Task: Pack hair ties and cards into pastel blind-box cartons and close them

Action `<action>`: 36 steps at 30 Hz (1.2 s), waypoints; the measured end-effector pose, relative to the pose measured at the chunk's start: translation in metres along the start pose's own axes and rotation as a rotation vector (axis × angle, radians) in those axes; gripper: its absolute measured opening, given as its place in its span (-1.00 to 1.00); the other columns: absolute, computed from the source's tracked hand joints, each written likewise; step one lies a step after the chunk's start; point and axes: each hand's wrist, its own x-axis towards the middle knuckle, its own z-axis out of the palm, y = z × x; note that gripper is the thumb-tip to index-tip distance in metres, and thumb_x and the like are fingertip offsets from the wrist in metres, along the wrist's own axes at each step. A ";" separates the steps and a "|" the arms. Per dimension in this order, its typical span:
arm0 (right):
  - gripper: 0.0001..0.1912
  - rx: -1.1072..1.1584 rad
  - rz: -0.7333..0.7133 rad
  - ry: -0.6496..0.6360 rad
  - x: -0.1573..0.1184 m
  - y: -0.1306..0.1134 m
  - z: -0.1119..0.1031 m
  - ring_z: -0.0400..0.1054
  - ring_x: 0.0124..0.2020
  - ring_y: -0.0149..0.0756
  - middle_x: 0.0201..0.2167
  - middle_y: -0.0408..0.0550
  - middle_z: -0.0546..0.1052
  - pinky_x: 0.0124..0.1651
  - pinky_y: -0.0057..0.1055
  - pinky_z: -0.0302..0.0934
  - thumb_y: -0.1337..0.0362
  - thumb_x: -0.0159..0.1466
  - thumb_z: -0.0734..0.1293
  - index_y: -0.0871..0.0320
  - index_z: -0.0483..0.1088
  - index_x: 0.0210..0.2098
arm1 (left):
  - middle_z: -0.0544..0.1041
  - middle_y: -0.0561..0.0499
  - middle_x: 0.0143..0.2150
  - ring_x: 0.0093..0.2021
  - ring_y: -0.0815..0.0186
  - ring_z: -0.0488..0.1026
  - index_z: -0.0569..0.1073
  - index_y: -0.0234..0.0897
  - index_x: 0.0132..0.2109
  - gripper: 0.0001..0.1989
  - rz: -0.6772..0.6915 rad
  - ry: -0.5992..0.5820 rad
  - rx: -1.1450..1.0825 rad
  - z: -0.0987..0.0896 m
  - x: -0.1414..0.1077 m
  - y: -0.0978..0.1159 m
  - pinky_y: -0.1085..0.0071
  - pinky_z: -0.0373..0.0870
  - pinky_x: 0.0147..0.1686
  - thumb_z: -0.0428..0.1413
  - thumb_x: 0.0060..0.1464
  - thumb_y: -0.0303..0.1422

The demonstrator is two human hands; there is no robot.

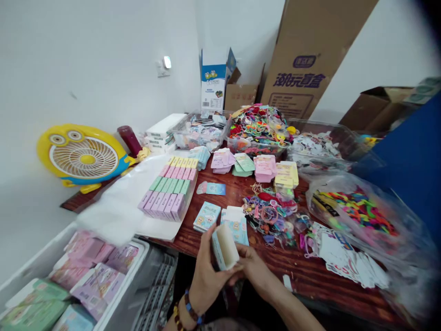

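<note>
A small light-blue carton with its open end toward me stands above the table's front edge; its inside looks bare and white. My left hand is wrapped round its left side and bottom. The fingers of my right hand close on its lower right corner, with the fingertips partly hidden. Just beyond my hands lie a small stack of blue printed cartons and flattened light-blue cartons. To their right spreads a tangled heap of hair ties and trinkets.
Rows of small coloured boxes stand on a white board at left. Stacks of flat cartons line the middle. Behind are clear bins of trinkets. A plastic bag, loose stickers, a yellow fan and a foam crate surround these.
</note>
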 end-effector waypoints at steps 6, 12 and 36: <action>-0.83 -0.926 -0.258 0.275 0.072 -0.070 -0.031 0.43 -0.43 -0.34 -0.44 -0.14 0.49 -0.35 -0.43 0.28 0.16 0.29 0.28 0.13 0.39 -0.32 | 0.38 -0.20 0.23 0.25 -0.04 0.33 0.19 -0.22 0.23 -0.21 -0.179 0.173 0.121 -0.026 0.009 0.016 -0.01 0.25 0.25 0.32 -0.08 -0.12; -0.60 -1.234 -0.203 0.392 0.171 -0.127 -0.014 0.40 0.04 0.07 0.05 0.18 0.38 -0.01 -0.17 0.23 0.30 0.09 0.50 0.19 0.40 -0.10 | 0.41 -0.26 0.20 0.24 -0.09 0.34 0.21 -0.32 0.21 -0.15 -0.272 0.126 0.203 -0.029 0.013 0.015 -0.02 0.26 0.25 0.33 -0.18 -0.10; -0.85 -0.859 -0.410 0.125 -0.062 -0.122 -0.074 0.27 -0.61 -0.43 -0.62 -0.21 0.40 -0.59 -0.54 0.13 0.23 0.24 0.35 0.13 0.56 -0.30 | 0.35 -0.18 0.21 0.26 -0.03 0.29 0.17 -0.20 0.32 -0.20 0.143 -0.297 0.582 0.024 0.020 0.037 -0.05 0.25 0.27 0.31 -0.04 -0.41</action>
